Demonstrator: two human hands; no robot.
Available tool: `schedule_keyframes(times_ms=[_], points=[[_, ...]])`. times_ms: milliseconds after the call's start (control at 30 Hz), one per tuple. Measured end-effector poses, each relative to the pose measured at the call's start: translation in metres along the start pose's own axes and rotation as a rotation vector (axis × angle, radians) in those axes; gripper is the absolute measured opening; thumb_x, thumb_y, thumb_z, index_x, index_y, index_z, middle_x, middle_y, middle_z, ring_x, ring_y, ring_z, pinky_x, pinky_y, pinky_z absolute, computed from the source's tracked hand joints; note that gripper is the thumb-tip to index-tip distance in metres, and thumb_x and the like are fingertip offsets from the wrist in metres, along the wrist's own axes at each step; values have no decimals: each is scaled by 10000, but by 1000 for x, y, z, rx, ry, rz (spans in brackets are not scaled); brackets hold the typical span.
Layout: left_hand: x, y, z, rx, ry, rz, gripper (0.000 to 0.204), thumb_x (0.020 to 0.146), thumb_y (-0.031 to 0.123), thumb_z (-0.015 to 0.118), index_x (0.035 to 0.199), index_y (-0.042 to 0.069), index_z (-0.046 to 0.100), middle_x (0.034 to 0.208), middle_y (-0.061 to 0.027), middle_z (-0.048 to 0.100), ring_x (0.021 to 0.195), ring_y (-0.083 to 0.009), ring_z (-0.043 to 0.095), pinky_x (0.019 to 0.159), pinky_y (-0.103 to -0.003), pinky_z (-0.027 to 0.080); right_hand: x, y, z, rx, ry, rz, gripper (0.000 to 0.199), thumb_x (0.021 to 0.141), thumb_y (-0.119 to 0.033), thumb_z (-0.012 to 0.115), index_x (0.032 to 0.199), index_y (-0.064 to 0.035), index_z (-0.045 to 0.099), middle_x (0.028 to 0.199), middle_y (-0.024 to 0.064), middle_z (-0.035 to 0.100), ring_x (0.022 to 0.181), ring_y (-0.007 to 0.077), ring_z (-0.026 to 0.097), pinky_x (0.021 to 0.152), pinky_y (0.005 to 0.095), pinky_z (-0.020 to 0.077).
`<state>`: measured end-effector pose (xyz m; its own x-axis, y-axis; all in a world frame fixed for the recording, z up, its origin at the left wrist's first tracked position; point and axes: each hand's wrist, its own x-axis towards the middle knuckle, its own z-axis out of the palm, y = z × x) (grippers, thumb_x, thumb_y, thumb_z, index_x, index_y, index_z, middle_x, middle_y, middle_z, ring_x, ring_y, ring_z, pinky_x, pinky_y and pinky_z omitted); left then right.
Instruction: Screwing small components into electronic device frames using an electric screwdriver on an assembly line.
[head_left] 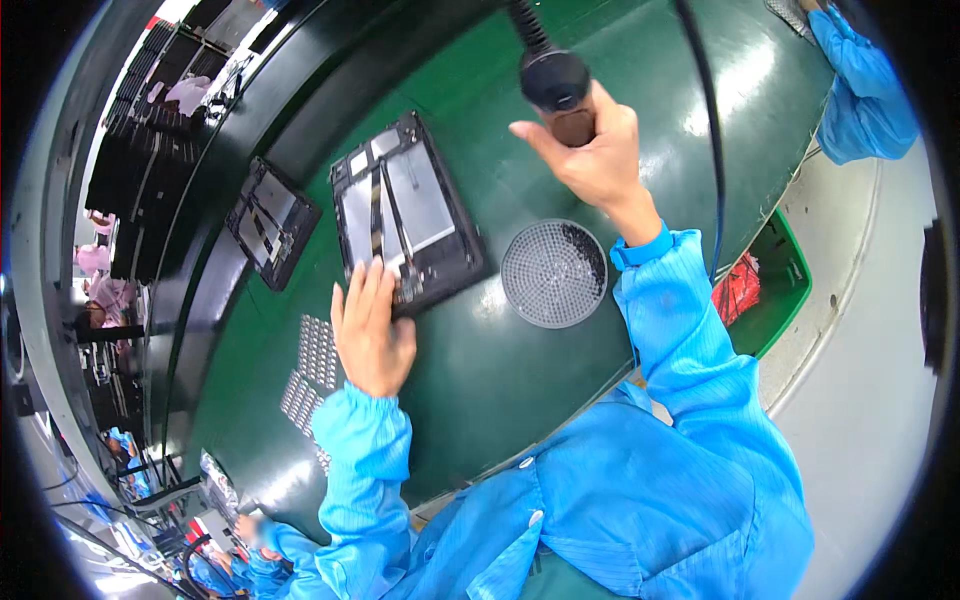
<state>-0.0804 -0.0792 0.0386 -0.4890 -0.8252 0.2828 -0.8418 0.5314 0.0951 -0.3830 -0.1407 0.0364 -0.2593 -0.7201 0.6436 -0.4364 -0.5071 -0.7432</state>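
Note:
An opened tablet (400,215) lies on the green table in front of me, its inner plates and ribbon cables showing. My left hand (372,330) rests on its near lower corner, fingers stretched out and thumb apart. Up to the right, my right hand (600,150) is wrapped round a dark electric screwdriver (555,82) that hangs from a coiled cord, thumb sticking out. The screwdriver's tip is hidden from view. Between the tablet and my right forearm sits a round grey screw tray (545,285), full of small holes, with black screws heaped along its right side.
A second opened tablet (270,222) lies to the left. Sheets of small parts (310,375) are left of my left forearm. A black cable (706,110) hangs at the right. Below the table edge stands a green bin (785,290) with red material. Another person's blue sleeve (865,95) shows top right.

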Motion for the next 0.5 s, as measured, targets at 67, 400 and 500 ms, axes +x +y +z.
schedule_keyframes(times_ms=[67,400,500], points=[[-34,12,-5,-15,25,-12,603,613,-9,601,1214,19,556,1307,-127,532,1283,-318,436,1081,-519,266,-4,-11,-3,55,93,56,349,679,-86,826,911,-1,581,635,17,633,566,70,589,524,223,471],[-123,79,8,-359,7,-22,607,637,159,831,1167,-1,581,1219,-162,596,1251,-385,464,1065,-629,192,-35,-54,7,622,-79,242,279,736,12,762,947,12,581,612,21,598,496,74,557,446,222,429],[-116,85,11,-454,124,-91,474,668,47,785,1105,-12,612,1146,-157,634,1177,-382,535,1055,-603,247,-38,-52,11,570,-125,213,308,729,72,729,985,25,564,650,54,616,494,111,575,446,230,437]])
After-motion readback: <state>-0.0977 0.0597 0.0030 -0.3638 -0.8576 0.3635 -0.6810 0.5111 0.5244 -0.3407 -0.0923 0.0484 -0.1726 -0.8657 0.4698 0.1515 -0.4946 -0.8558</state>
